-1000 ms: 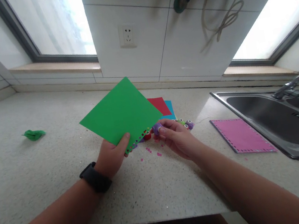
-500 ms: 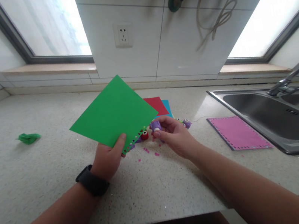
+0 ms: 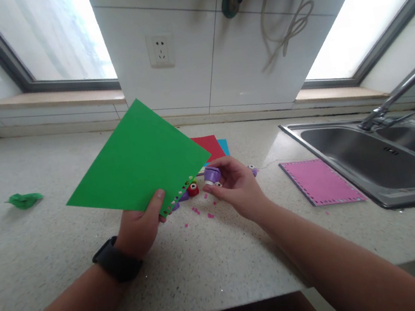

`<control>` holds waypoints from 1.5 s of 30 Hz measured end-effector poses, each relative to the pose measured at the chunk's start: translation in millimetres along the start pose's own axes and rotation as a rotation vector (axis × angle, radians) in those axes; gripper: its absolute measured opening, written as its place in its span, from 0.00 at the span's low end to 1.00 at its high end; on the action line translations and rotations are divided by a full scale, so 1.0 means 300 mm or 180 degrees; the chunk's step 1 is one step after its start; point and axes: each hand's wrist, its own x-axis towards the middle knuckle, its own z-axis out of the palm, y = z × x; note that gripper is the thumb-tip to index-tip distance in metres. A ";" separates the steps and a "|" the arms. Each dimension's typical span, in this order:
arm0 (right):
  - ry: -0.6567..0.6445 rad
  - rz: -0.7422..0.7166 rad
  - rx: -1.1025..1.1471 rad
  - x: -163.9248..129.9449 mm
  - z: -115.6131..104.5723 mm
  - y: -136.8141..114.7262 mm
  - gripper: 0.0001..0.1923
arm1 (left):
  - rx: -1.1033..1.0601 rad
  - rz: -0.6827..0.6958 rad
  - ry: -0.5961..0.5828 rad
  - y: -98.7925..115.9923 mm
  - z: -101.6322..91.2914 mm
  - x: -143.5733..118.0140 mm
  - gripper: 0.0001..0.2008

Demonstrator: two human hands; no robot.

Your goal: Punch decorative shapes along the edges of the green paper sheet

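Note:
My left hand [image 3: 143,224] pinches a sheet of green paper [image 3: 133,159] near its lower corner, thumb on top. A row of small punched holes runs along the paper's lower right edge. Between the thumb and fingers of my right hand [image 3: 241,187] is a purple craft punch [image 3: 212,174], held just off that edge and apart from it. A red craft punch [image 3: 193,189] and purple ones lie on the counter behind the paper, partly hidden. Tiny pink paper cutouts [image 3: 196,210] are scattered below.
Pink paper with a punched border [image 3: 322,182] lies beside the steel sink [image 3: 361,205]. Red paper [image 3: 208,147] and blue paper [image 3: 223,146] lie behind my hands. A crumpled green scrap [image 3: 24,200] rests at the left of the speckled counter [image 3: 194,273].
The green sheet has turned and tilted, its left corner now lower and farther left. The purple punch has tipped in my right hand. The whole view has shifted slightly.

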 end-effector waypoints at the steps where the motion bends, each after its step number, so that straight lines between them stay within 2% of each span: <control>1: 0.0018 0.0004 0.0040 0.000 0.001 0.000 0.23 | 0.0020 0.0001 0.0007 0.002 0.001 -0.001 0.15; 5: 0.0051 -0.0048 0.0203 -0.002 0.000 -0.009 0.22 | 0.0119 0.0033 0.0003 0.014 0.003 -0.006 0.16; 8: 0.0209 -0.0268 0.0162 -0.004 -0.007 -0.028 0.19 | 0.0468 0.0012 -0.0188 0.032 -0.003 -0.011 0.21; 12: 0.0373 -0.0821 -0.0165 -0.004 -0.025 -0.063 0.18 | 0.0987 0.0166 -0.0607 0.057 -0.014 -0.019 0.32; 17: 0.0147 -0.1445 -0.0495 -0.012 -0.039 -0.088 0.21 | 0.1203 0.0269 -0.0788 0.060 -0.018 -0.023 0.36; 24: 0.0088 -0.1139 -0.0508 -0.032 -0.033 -0.107 0.20 | 0.1362 0.0558 -0.0811 0.052 -0.026 -0.022 0.33; 29: 0.0042 -0.1213 -0.0352 -0.032 -0.028 -0.110 0.20 | 0.1426 0.0685 -0.0821 0.053 -0.029 -0.020 0.32; 34: 0.0016 -0.1216 -0.0367 -0.033 -0.027 -0.104 0.21 | 0.1550 0.0599 -0.0752 0.049 -0.031 -0.020 0.33; 38: 0.0034 -0.1218 -0.0477 -0.035 -0.028 -0.107 0.19 | 0.1376 0.0496 -0.0774 0.035 -0.037 -0.014 0.34; 45: 0.0056 -0.0993 -0.0275 -0.032 -0.018 -0.110 0.18 | 0.1314 0.0418 -0.0813 0.013 -0.049 -0.011 0.33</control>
